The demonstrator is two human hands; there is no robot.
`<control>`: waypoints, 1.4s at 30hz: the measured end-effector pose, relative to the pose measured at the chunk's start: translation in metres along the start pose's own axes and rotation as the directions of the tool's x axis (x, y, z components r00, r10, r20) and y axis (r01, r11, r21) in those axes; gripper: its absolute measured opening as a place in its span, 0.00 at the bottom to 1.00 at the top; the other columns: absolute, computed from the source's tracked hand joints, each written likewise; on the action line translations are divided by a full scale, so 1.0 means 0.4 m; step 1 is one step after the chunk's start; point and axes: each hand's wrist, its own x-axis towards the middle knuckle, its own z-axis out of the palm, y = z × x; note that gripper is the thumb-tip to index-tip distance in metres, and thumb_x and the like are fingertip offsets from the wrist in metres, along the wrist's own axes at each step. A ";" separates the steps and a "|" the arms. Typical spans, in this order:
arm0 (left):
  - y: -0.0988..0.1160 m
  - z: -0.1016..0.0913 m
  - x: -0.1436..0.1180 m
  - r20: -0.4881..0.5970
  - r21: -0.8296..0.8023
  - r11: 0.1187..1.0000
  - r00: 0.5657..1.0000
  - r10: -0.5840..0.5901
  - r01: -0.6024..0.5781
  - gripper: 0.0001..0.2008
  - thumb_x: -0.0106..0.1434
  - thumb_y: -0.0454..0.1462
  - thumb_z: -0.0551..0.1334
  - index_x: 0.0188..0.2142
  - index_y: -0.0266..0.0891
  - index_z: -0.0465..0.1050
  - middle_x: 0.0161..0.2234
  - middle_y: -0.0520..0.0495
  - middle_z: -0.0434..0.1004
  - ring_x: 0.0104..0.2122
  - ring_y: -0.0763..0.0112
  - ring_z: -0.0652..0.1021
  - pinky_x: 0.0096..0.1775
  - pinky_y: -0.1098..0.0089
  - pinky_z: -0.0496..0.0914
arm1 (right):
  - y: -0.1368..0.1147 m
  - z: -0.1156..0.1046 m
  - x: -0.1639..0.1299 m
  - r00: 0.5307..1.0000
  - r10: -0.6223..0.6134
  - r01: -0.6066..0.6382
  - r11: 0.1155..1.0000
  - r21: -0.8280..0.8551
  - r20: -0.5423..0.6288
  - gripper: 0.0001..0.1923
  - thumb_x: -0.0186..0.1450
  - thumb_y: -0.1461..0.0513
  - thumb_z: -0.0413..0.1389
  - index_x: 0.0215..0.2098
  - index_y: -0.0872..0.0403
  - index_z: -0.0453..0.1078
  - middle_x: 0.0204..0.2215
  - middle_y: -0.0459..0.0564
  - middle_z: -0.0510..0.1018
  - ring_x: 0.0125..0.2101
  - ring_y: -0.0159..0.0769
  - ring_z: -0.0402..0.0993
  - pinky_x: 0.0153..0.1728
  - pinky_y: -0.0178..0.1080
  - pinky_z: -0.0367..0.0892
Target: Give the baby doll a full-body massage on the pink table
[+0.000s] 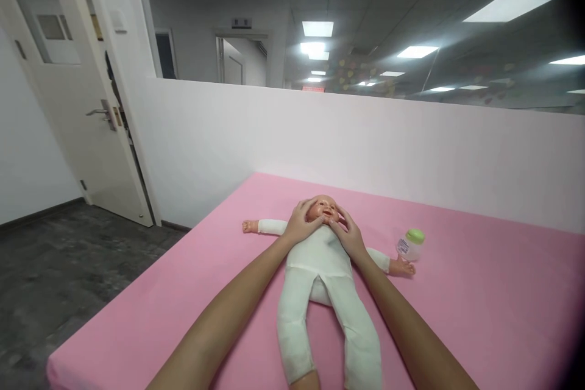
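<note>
A baby doll with a white cloth body lies on its back, arms spread wide and legs toward me. My left hand cups the left side of its head, thumb along the chin. On the other side of the doll's face, my right hand curves round the cheek, its thumb also by the chin. Both sets of fingers are bent against the head, partly hidden behind it. Beside the doll's outstretched arm on the right stands a small clear jar with a green lid and a printed label.
The doll and jar rest on a pink-covered table. A low white wall with glass above it runs along the table's back. To the left are a dark floor and a pale door with a metal handle.
</note>
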 end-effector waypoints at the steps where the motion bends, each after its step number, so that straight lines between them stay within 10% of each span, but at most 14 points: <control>1: 0.001 -0.001 -0.001 0.004 0.001 1.000 1.000 0.001 -0.001 0.30 0.65 0.45 0.69 0.65 0.48 0.67 0.62 0.42 0.70 0.63 0.56 0.71 0.65 0.55 0.66 | 0.002 0.001 0.001 1.000 0.001 -0.001 1.000 -0.003 0.000 0.38 0.62 0.44 0.65 0.66 0.47 0.67 0.66 0.56 0.71 0.61 0.55 0.71 0.62 0.58 0.68; 42: -0.010 -0.005 0.004 0.017 -0.003 0.999 0.999 -0.036 0.037 0.28 0.68 0.47 0.65 0.66 0.49 0.67 0.63 0.42 0.69 0.64 0.58 0.70 0.65 0.55 0.66 | -0.004 0.006 0.004 1.000 -0.013 0.013 0.999 0.043 0.008 0.36 0.63 0.45 0.63 0.66 0.48 0.67 0.66 0.55 0.70 0.61 0.52 0.73 0.62 0.57 0.70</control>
